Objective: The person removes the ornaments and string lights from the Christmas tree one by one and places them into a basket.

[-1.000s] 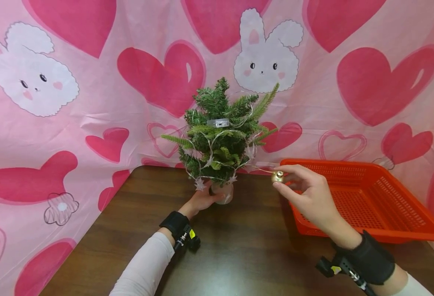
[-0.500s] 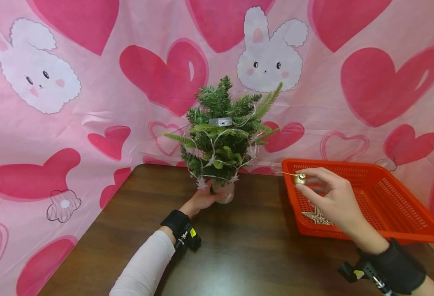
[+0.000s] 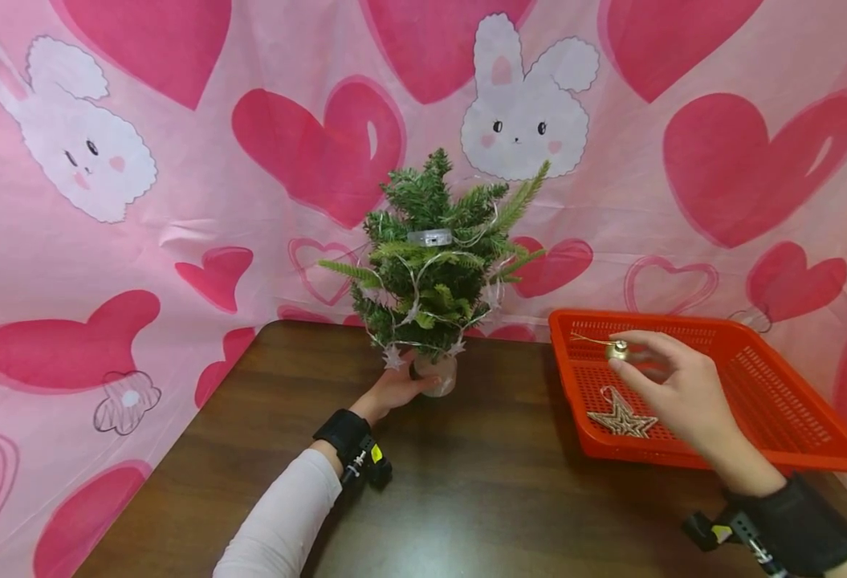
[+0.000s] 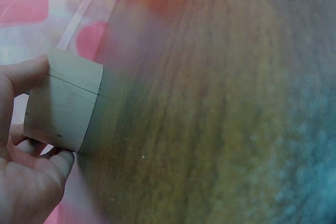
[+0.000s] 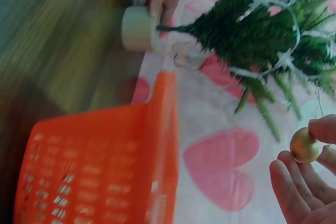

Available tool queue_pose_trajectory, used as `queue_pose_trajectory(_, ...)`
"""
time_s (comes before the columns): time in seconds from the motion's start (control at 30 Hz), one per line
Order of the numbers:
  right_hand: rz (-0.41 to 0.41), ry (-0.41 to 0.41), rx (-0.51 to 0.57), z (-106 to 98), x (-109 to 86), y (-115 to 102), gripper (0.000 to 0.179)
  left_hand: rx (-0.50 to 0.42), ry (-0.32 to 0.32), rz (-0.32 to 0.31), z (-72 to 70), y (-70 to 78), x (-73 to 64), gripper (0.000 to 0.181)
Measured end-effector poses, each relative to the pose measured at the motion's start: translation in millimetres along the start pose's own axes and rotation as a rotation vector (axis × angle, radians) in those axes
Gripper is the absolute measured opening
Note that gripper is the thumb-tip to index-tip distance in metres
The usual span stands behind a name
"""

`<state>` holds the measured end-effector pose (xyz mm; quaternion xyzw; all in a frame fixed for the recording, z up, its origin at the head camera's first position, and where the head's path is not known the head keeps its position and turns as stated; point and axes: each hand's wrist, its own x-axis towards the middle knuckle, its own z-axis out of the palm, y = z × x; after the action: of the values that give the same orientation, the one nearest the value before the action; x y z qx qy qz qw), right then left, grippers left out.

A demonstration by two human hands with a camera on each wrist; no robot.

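Note:
A small artificial Christmas tree (image 3: 437, 265) stands upright on the table, wound with a string of star lights. My left hand (image 3: 392, 392) grips its round, light-coloured wooden base (image 4: 65, 100); in the left wrist view the thumb and fingers lie on either side of that base. Over the orange basket, my right hand (image 3: 672, 385) pinches a small gold ball ornament (image 3: 616, 351) between thumb and fingertips. A thin gold cord trails from the ornament to the left. In the right wrist view the gold ball (image 5: 304, 146) shows whole at the fingertips.
The orange plastic basket (image 3: 777, 457) stands at the right of the brown table (image 3: 481, 490). Inside it lies a gold star ornament (image 3: 621, 419). A clear battery box (image 3: 430, 238) sits among the tree's branches. Behind the table hangs a pink heart-and-rabbit cloth (image 3: 286, 48).
My right hand has moved right with the gold ball, from beside the tree to over the basket. The star in the basket has come into view. My left hand stays on the base.

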<state>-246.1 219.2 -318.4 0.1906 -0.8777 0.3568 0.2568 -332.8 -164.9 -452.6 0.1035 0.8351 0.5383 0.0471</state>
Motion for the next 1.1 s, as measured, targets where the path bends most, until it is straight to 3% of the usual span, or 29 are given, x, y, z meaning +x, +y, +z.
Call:
queue_pose_trajectory(0.43, 0.124, -0.163, -0.148, -6.3, -9.4, 43.5, 0.031, 0.000, -0.002, -0.003, -0.2, -3.4, -0.7, 0.073)
queue_pose_trajectory(0.8, 0.225, -0.483, -0.182, -10.1, -7.9, 77.8, 0.038, -0.006, -0.005, 0.011, 0.4, -3.2, -1.5, 0.075)
queue_pose_trajectory(1.1, 0.274, -0.596, -0.260, -9.7, -8.4, 97.5, 0.043, -0.004, -0.012, 0.029, 0.8, -3.6, 0.8, 0.075)
